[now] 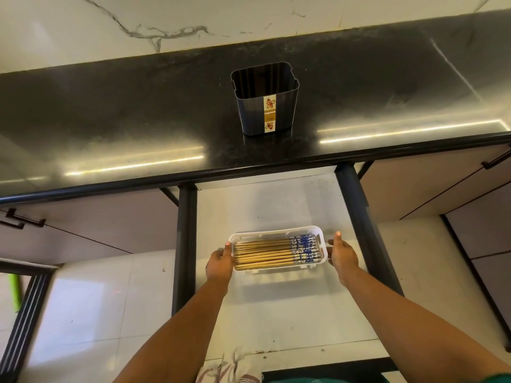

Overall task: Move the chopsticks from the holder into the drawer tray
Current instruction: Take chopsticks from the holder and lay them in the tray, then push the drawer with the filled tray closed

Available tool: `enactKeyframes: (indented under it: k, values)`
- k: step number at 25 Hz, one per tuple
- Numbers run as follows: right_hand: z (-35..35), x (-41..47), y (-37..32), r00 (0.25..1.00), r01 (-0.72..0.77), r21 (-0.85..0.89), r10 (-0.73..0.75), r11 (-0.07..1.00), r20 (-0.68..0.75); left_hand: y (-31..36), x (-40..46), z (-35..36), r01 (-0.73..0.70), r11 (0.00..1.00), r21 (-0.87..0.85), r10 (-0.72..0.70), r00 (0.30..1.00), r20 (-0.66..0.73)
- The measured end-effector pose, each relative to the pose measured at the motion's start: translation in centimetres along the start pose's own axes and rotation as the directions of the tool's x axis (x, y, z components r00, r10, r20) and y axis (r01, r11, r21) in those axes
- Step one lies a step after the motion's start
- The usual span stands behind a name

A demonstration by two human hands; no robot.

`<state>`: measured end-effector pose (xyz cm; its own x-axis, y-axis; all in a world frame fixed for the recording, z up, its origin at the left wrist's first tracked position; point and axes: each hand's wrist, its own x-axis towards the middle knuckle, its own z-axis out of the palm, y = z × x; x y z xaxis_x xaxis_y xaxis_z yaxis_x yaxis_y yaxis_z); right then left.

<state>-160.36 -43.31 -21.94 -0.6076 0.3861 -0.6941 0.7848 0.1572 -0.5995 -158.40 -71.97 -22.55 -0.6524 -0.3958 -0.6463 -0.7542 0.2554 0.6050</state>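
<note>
A dark square holder with a gold label stands upright on the black counter, and I see nothing inside it. Below, in the pulled-out drawer, a white tray holds several wooden chopsticks lying side by side, their blue patterned ends to the right. My left hand grips the tray's left end, thumb on the rim. My right hand holds the tray's right end. A shadow beneath suggests the tray is slightly above the drawer floor.
The black stone counter runs across the view with a marble wall behind. Dark drawer rails flank the white drawer floor. Cabinet fronts with dark handles sit left and right. Pale floor tiles lie below left.
</note>
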Motion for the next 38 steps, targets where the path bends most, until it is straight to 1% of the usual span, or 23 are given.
enactKeyframes:
  k: [1,3,5,6,9,14,17,20,22,23,26,27,28,29,30,31,32,33,34,35,36,37,38]
  values:
    - [0.0,0.0,0.0,1.0,0.024,-0.053,-0.024,0.998,0.01,0.0,0.0,-0.1,-0.001,1.0,0.023,0.001,1.0,0.01]
    - [0.2,-0.2,0.4,0.994,0.097,-0.203,-0.083,0.974,0.077,-0.3,0.0,0.0,-0.003,0.996,0.086,0.0,1.0,0.025]
    - [0.6,-0.4,0.8,0.979,0.196,-0.36,-0.16,0.912,0.128,-0.6,-0.1,0.2,-0.015,0.993,0.119,0.01,0.999,0.045]
    - [0.7,-0.4,0.8,0.973,0.228,-0.403,-0.194,0.886,0.124,-0.7,-0.2,0.3,-0.03,0.991,0.127,0.023,0.998,0.054]
    - [0.9,-0.4,0.6,0.971,0.237,-0.439,-0.228,0.867,0.074,-0.8,-0.3,0.4,-0.054,0.992,0.112,0.049,0.997,0.055]
    - [0.9,-0.6,0.4,0.971,0.237,-0.48,-0.226,0.845,0.081,-0.6,-0.5,0.2,-0.041,0.993,0.113,0.034,0.997,0.067]
    - [1.1,-1.0,0.4,0.969,0.247,-0.463,-0.225,0.851,0.105,-1.0,-1.2,0.1,-0.006,0.994,0.112,-0.001,0.998,0.06]
    - [1.5,-1.6,-0.1,0.953,0.304,-0.412,-0.277,0.859,0.124,-1.4,-1.7,0.0,0.013,0.989,0.148,-0.021,0.998,0.055]
    - [1.6,-2.5,-0.5,0.943,0.33,-0.385,-0.317,0.862,0.098,-1.2,-2.3,-0.4,-0.03,0.989,0.145,0.024,0.999,0.042]
    - [1.5,-2.9,-0.5,0.934,0.349,-0.402,-0.347,0.846,0.081,-1.0,-2.6,-0.6,-0.064,0.984,0.166,0.061,0.998,0.021]
    - [1.0,-4.6,0.1,0.886,0.418,-0.518,-0.46,0.747,0.052,-0.9,-3.7,-1.0,-0.186,0.941,0.283,0.206,0.978,-0.043]
    - [0.9,-5.2,0.3,0.859,0.452,-0.538,-0.51,0.711,0.047,-0.9,-4.4,-1.1,-0.255,0.918,0.305,0.286,0.956,-0.063]
    - [0.7,-5.9,0.6,0.834,0.483,-0.545,-0.549,0.685,0.048,-1.0,-5.1,-1.2,-0.352,0.886,0.301,0.39,0.917,-0.077]
    - [0.6,-6.8,1.0,0.811,0.51,-0.548,-0.582,0.663,0.052,-0.9,-6.1,-1.4,-0.466,0.833,0.297,0.509,0.857,-0.084]
    - [0.5,-7.6,1.3,0.781,0.542,-0.557,-0.622,0.629,0.058,-0.9,-6.9,-1.4,-0.589,0.747,0.306,0.638,0.765,-0.086]
    - [0.4,-8.6,1.8,0.741,0.578,-0.573,-0.668,0.581,0.069,-1.1,-8.1,-1.5,-0.682,0.649,0.337,0.74,0.668,-0.071]
    - [0.3,-9.7,2.4,0.693,0.609,-0.597,-0.717,0.521,0.081,-1.3,-9.1,-1.5,-0.746,0.557,0.365,0.813,0.58,-0.054]
    - [0.2,-10.8,2.9,0.634,0.634,-0.63,-0.768,0.448,0.091,-1.4,-10.5,-1.8,-0.767,0.507,0.392,0.844,0.534,-0.049]
    - [0.0,-11.9,3.4,0.571,0.648,-0.663,-0.815,0.375,0.097,-1.5,-11.7,-1.9,-0.777,0.478,0.408,0.86,0.509,-0.038]
    - [-0.2,-13.1,4.0,0.522,0.65,-0.688,-0.847,0.323,0.096,-1.8,-13.1,-2.0,-0.779,0.472,0.412,0.865,0.499,-0.048]
    - [-0.6,-14.4,4.9,0.488,0.653,-0.699,-0.868,0.291,0.094,-2.7,-14.6,-1.9,-0.79,0.46,0.407,0.876,0.479,-0.06]
    - [-1.0,-15.7,5.9,0.466,0.665,-0.694,-0.88,0.276,0.097,-3.6,-16.3,-1.8,-0.799,0.433,0.418,0.894,0.441,-0.083]
    - [-1.3,-16.9,7.2,0.457,0.687,-0.671,-0.884,0.279,0.101,-4.8,-17.9,-1.4,-0.805,0.397,0.442,0.911,0.404,-0.081]
